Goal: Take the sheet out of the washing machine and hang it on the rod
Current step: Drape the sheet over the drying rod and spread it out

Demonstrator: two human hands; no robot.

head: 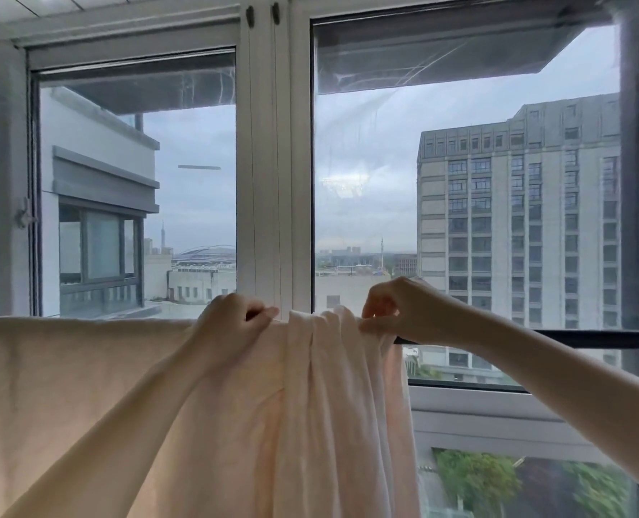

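A pale cream sheet [86, 386] hangs over a dark horizontal rod [572, 339], covering the rod from the left edge to about the middle. Its right part is bunched into vertical folds [332, 386]. My left hand [232, 315] grips the sheet's top edge on the rod, just left of the folds. My right hand [388, 312] pinches the bunched cloth at the top, at the sheet's right end. Right of that hand the rod is bare. The washing machine is not in view.
Large windows with white frames [265, 181] stand directly behind the rod. A white sill [497, 409] runs below the right pane. Outside are a tall grey building and city rooftops.
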